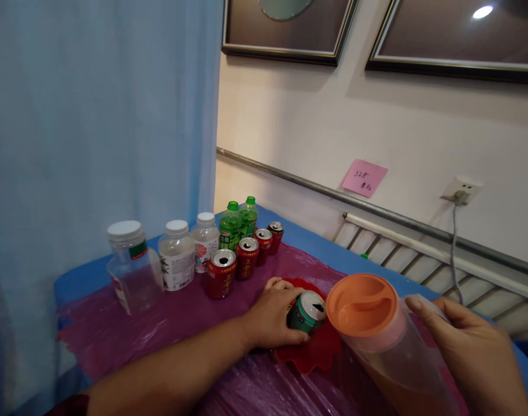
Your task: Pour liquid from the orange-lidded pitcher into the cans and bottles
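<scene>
On a blue table (307, 241) spread with crinkled purple plastic (177, 312), beside a pale blue curtain (99, 115), white-lidded clear jars (136, 283), green-capped bottles (229, 227) and red drink cans (221, 284) stand grouped. The left hand (272, 318) clasps a green drink can (304, 315), fingers curled round its side, at a red scalloped dish (318, 351). Just beside it tilts a translucent pitcher (405, 364) with an orange lid (362, 320). Beneath framed pictures (285, 34), a pink handwritten note (365, 178) hangs over a wall pipe (290, 180) and slatted radiator (402, 238), near a corded socket (463, 188). At far right, the right hand (476, 346) grips the pitcher's handle.
</scene>
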Tool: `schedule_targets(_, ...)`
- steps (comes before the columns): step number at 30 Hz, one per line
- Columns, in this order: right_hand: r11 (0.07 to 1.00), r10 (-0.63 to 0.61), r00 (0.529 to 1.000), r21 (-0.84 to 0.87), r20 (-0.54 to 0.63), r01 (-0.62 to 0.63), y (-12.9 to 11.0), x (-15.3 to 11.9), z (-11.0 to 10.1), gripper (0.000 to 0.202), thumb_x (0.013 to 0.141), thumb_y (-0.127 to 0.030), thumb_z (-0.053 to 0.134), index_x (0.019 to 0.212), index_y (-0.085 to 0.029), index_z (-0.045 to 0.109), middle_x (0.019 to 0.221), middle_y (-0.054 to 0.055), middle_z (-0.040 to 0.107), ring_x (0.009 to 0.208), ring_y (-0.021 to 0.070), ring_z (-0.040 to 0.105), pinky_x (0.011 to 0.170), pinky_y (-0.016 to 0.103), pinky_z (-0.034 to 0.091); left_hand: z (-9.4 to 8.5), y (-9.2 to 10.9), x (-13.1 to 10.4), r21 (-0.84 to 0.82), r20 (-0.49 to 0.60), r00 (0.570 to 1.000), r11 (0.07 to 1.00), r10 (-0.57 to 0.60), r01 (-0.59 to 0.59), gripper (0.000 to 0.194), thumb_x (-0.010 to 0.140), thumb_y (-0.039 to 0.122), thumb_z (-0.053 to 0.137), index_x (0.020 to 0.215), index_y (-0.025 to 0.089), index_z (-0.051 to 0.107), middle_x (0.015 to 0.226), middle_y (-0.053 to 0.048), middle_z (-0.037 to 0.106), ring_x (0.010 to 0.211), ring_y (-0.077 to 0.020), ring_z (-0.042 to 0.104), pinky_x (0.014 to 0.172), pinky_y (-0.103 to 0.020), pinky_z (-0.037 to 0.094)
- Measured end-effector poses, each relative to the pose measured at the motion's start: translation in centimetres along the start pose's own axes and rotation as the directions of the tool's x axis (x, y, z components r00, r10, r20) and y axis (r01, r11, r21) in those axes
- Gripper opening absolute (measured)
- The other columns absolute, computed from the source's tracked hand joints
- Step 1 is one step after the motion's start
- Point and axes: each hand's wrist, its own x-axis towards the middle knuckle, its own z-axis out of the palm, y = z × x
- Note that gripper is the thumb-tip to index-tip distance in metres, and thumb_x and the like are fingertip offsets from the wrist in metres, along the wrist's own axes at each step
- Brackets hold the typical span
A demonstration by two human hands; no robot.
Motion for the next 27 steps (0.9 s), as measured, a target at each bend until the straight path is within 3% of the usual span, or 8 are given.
schedule_targets(27, 0.998, -0.046, 0.999, -0.037, -0.011, 0.045, -0.04, 0.01, -0.01, 0.049, 0.067, -0.067, 0.074, 0.063, -0.019, 0.064, 0.055, -0.002, 0.052, 0.052, 0.0143, 0.046, 0.041, 0.023, 0.035, 0.08, -0.08, 0.01, -0.004, -0.003, 1.0, 1.0, 0.017, -0.017, 0.07, 0.058, 0.043, 0.09, 0.122, 0.032, 0.064, 0.109, -0.002, 0.068, 0.109, -0.0278, 0.058, 0.107, -0.045, 0.032)
